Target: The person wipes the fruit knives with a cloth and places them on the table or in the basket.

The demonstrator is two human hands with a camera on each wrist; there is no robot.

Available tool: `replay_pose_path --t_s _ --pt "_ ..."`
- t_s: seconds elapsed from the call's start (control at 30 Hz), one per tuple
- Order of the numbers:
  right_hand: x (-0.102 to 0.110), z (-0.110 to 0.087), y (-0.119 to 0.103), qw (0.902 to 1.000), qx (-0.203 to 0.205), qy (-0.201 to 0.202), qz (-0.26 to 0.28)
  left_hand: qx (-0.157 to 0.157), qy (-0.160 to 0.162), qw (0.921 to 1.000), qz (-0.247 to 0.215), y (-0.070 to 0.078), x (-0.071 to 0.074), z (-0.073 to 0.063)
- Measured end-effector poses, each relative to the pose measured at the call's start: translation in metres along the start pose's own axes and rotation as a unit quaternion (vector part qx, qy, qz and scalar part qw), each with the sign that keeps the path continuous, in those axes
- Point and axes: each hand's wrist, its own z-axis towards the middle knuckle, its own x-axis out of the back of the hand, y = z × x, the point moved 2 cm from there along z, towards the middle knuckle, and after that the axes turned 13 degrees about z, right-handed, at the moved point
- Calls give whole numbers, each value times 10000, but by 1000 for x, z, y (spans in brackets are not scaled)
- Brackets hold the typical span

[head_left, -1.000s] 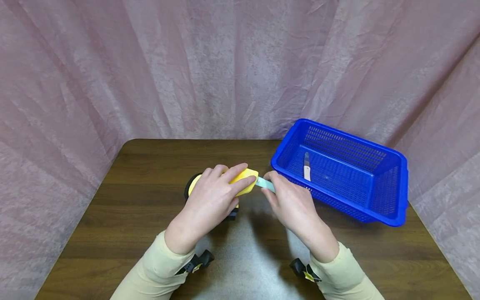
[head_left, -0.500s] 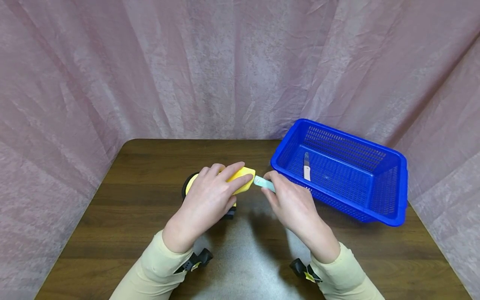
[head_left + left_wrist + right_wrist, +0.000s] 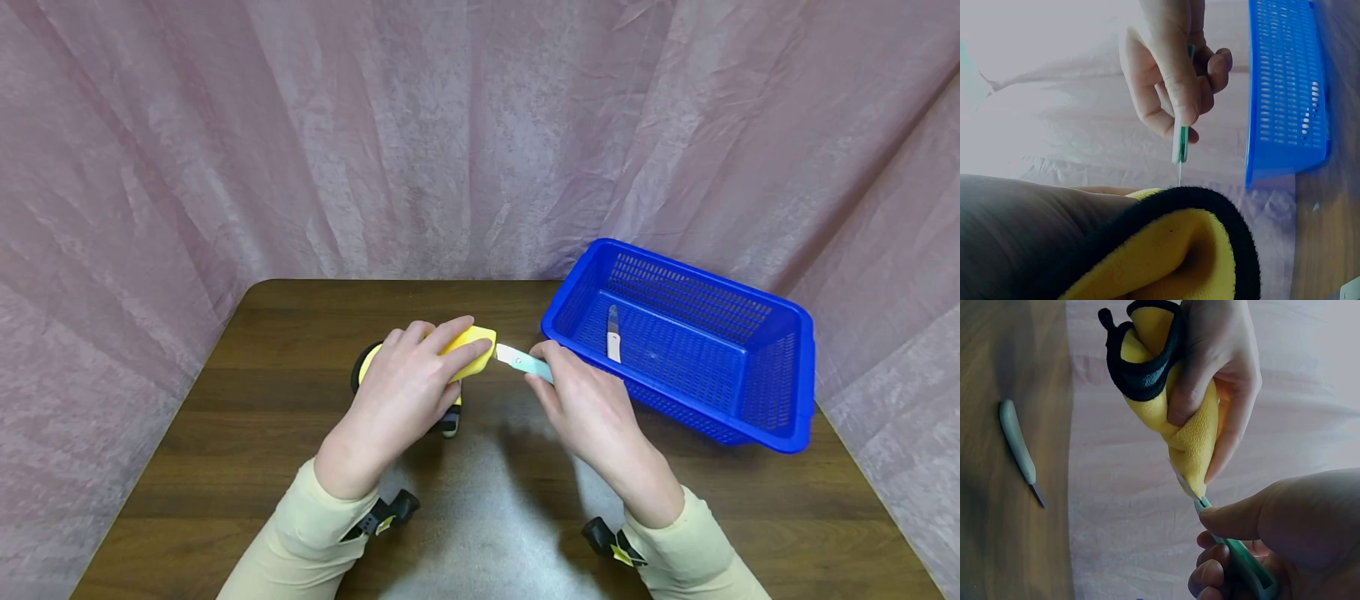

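My left hand [image 3: 401, 379] grips a bunched yellow cloth [image 3: 474, 346] with black edging. In the right wrist view the cloth [image 3: 1194, 440] is folded around the blade of a fruit knife, its fingers pinching from both sides. My right hand [image 3: 588, 408] holds that knife [image 3: 531, 365] by its mint-green handle. Part of the blade shows between handle and cloth in the head view; in the right wrist view its edge sticks out beside the yellow fabric. Beneath the left hand, a second knife [image 3: 1017, 440] with a pale handle lies on the table, mostly covered in the head view.
A blue plastic basket [image 3: 678, 408] stands at the right of the wooden table [image 3: 300, 333]. Inside it lies another knife [image 3: 613, 337] with a white handle. A pink curtain [image 3: 450, 150] hangs behind the table's back edge.
My left hand has slid leftward with the cloth, away from the knife handle, so more blade shows. The table knife's handle end has come into view. My right hand has barely moved.
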Motion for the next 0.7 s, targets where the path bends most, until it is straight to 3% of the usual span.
replay_pose_path --t_s 0.7 --pt "3 -1 -2 9997 49 235 92 541 -446 9974 -193 -26 -3 -2"
